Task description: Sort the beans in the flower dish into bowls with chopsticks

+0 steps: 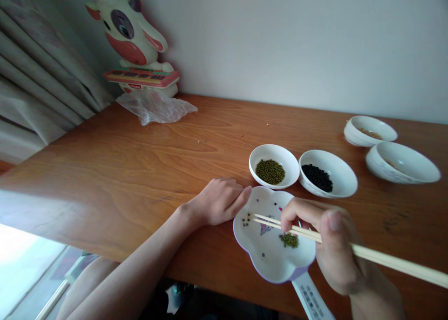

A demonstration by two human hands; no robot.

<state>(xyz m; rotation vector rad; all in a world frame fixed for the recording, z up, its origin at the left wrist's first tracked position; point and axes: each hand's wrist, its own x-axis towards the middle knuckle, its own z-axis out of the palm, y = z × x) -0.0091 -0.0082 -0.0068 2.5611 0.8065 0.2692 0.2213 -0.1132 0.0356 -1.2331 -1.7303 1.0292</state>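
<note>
My right hand [329, 240] is closed around a pair of wooden chopsticks [388, 257]. Their tips are inside a white, purple-edged flower-shaped dish with a handle [276, 266], beside several loose green beans [246, 219] in its left lobe. A small heap of green beans [289, 240] lies farther right in the dish, near a printed cartoon figure. My left hand [220, 201] rests on the table with fingers curled, its thumb along the dish's left rim; its fingertips are hidden. Just behind the dish stands a white bowl [274, 152] holding more green beans [270, 171].
Right of that bowl is another bowl [345, 180] with black beans [317, 177]. Two more white bowls, one farther back [353, 131] and one nearer [413, 173], stand at right. A cow-shaped toy keyboard [142, 77] and clear plastic bag [157, 107] sit at the back left of the wooden table [140, 166].
</note>
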